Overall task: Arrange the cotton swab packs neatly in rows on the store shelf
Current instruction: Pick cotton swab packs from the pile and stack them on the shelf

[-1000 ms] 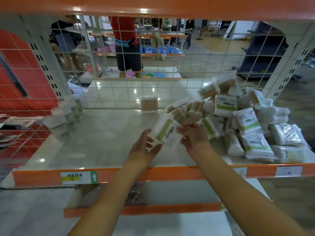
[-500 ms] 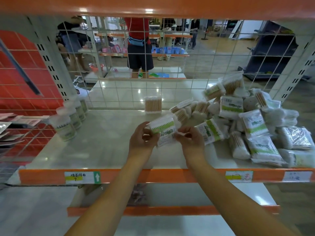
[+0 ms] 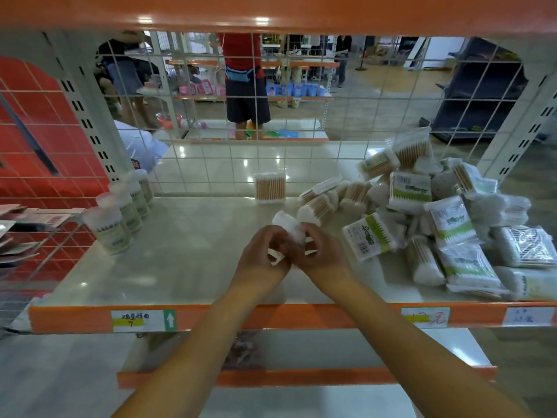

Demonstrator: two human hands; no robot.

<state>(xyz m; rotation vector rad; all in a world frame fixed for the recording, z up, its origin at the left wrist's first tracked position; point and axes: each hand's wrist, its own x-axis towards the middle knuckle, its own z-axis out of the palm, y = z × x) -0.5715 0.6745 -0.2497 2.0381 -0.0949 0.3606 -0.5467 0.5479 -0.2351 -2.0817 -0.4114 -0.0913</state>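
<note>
My left hand (image 3: 261, 257) and my right hand (image 3: 321, 253) together grip one cotton swab pack (image 3: 288, 227) above the middle of the white shelf (image 3: 180, 254). The pack is turned so its white cotton end points up and away, and my fingers hide most of it. A loose heap of cotton swab packs (image 3: 437, 224) with green-and-white labels covers the shelf's right side. One pack (image 3: 270, 187) stands upright alone against the back wire grid.
Several lidded round tubs (image 3: 120, 212) stand in a line at the shelf's left end. A wire grid (image 3: 301, 122) closes the back. An orange front rail (image 3: 271, 316) carries price tags. People stand in the aisle beyond the grid. An orange shelf edge hangs overhead.
My right hand drew a pack out of the heap to the shelf's middle and my left hand took hold of it too. Both hands have rotated it, so its label no longer shows.
</note>
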